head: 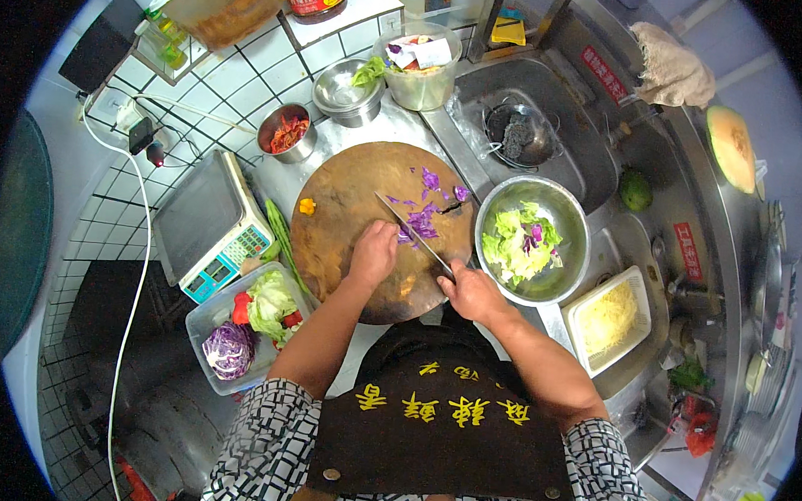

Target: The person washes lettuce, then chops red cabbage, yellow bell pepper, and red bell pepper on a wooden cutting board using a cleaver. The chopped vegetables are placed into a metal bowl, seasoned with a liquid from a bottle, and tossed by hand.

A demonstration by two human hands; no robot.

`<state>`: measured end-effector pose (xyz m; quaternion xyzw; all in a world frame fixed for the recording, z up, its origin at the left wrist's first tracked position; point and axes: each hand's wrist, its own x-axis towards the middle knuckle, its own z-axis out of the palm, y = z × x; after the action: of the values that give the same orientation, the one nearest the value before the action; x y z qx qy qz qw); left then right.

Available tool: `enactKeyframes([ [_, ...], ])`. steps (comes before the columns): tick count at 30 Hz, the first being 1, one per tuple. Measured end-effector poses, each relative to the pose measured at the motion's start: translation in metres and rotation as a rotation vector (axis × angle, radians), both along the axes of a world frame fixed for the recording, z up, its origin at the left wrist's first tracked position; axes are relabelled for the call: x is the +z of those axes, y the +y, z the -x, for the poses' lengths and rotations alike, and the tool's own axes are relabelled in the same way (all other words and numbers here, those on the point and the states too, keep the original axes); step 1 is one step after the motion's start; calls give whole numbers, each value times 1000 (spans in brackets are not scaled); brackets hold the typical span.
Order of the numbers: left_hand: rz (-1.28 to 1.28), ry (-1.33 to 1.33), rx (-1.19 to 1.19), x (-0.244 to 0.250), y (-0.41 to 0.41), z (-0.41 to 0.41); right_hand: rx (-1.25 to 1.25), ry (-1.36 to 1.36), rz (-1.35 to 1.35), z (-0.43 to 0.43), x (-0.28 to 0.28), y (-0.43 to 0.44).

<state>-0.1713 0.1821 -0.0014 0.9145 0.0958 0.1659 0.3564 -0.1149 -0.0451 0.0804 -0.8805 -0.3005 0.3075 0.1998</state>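
Note:
My right hand is closed around the handle of a kitchen knife, its blade lying across a round wooden chopping board. Chopped purple cabbage lies along the far side of the blade, with scattered bits beyond it. My left hand rests on the board beside the blade, fingers curled; whether it holds a piece is hidden. To the right of the board, a steel bowl holds torn green lettuce with some purple pieces. A small orange-yellow piece sits at the board's left.
A plastic tub with purple cabbage, lettuce and red pieces stands lower left, beside a digital scale. Behind the board are a steel pot, stacked steel bowls and a clear bucket. Sinks and a white basket of pale shreds lie right.

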Motion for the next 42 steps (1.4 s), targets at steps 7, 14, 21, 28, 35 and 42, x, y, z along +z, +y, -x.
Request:
enactKeyframes([
  [7,18,41,88,-7,1,12,8,51,13,8,10,9],
  [14,-22,11,120,-13,1,6,-183,106,-157,13,20,-21],
  [21,-167,120,142,17,-42,-126,-596,4,-363,6,43,-61],
  [28,-295,102,-67,-22,-44,-149,-582,17,-348,1,52,-68],
  [35,114,17,42,34,-25,-37,-509,90,-276,9,37,-73],
  [42,-38,3,23,4,-52,27,-332,60,-219,15,26,-57],
])
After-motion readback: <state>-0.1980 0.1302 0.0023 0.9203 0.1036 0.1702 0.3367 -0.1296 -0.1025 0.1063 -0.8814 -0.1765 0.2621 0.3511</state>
